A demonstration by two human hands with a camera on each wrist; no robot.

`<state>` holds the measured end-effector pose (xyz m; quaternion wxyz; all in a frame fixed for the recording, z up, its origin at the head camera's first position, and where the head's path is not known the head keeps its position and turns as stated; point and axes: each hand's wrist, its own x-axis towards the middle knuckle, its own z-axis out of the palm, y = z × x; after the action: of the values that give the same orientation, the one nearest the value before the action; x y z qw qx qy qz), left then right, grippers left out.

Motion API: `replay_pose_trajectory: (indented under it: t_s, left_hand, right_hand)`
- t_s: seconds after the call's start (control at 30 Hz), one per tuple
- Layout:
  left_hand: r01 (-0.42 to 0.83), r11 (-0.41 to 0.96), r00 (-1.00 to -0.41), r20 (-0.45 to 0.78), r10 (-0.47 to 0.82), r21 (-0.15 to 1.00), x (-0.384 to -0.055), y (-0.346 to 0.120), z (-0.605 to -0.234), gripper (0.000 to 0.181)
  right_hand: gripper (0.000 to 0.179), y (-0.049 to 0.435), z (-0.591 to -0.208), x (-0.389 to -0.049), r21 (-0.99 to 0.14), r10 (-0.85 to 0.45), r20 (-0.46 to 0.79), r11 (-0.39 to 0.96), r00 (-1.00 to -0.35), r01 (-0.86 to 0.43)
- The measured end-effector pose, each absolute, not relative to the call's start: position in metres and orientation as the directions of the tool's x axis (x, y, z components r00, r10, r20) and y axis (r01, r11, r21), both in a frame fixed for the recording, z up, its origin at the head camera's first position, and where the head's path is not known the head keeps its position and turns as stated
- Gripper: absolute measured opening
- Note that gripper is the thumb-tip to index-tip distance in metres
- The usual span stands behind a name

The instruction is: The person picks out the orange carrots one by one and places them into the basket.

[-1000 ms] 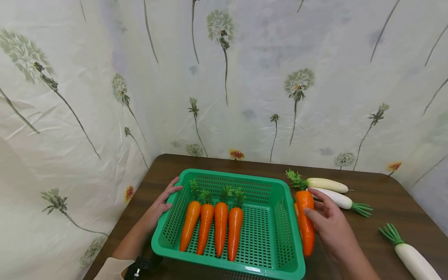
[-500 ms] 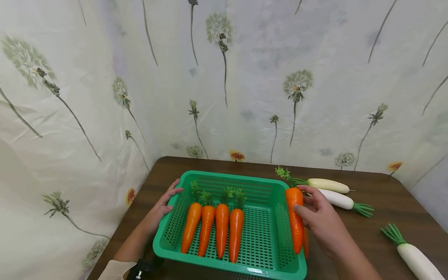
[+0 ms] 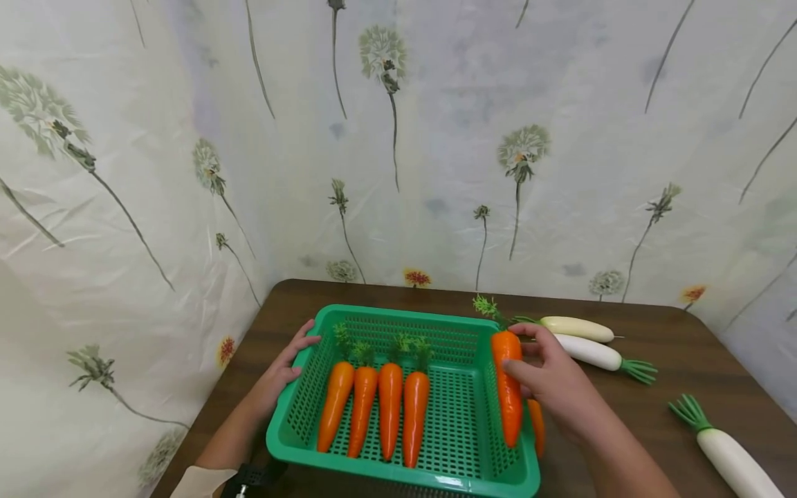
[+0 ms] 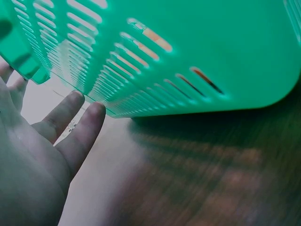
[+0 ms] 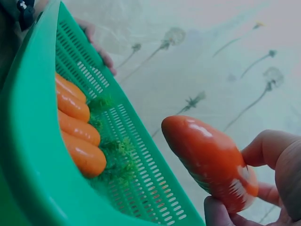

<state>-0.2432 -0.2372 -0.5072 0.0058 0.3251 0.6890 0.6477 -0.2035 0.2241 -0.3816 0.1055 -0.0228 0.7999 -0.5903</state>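
My right hand (image 3: 560, 384) pinches an orange carrot (image 3: 507, 391) with a green leafy top between thumb and fingers. It holds the carrot above the right side of a green plastic basket (image 3: 398, 315), tip toward me. In the right wrist view the held carrot (image 5: 211, 162) is seen from its tip end, apart from the basket. Several carrots (image 3: 389, 408) lie side by side in the basket's left half, leaves to the back. My left hand (image 3: 280, 373) rests against the basket's left side; the left wrist view shows its fingers (image 4: 84, 134) fairly straight by the slotted wall.
Another carrot (image 3: 537, 427) lies outside the basket's right wall, partly hidden. Behind my right hand are a cream radish (image 3: 575, 329) and a white radish (image 3: 585, 351). A further white radish (image 3: 735, 460) lies at the table's right. A floral curtain (image 3: 436, 173) hangs behind the brown table (image 3: 647, 401).
My right hand has carried the carrot leftward from beside the basket over its right rim, uncovering another carrot outside. My left hand stays at the basket's left side.
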Motion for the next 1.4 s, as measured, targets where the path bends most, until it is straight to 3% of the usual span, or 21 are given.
replay_pose_trajectory:
  t_s: [0.57,0.87,1.4]
  left_hand:
    - [0.422,-0.054,-0.796,0.398,0.457,0.905,-0.244,-0.234,-0.506,0.053]
    - [0.423,-0.015,-0.808,0.385,0.446,0.906,-0.242,-0.236,-0.503,0.051]
    - [0.364,0.016,-0.844,0.323,0.428,0.931,-0.239,-0.236,-0.499,0.052]
  right_hand:
    - [0.065,0.215,-0.378,-0.218,-0.903,-0.192,-0.191,0.419,-0.963,0.095]
    - [0.071,0.199,-0.377,-0.229,-0.931,-0.207,-0.200,0.346,-0.958,0.120]
    - [0.055,0.170,-0.378,-0.240,-0.935,-0.237,-0.215,0.330,-0.947,0.129]
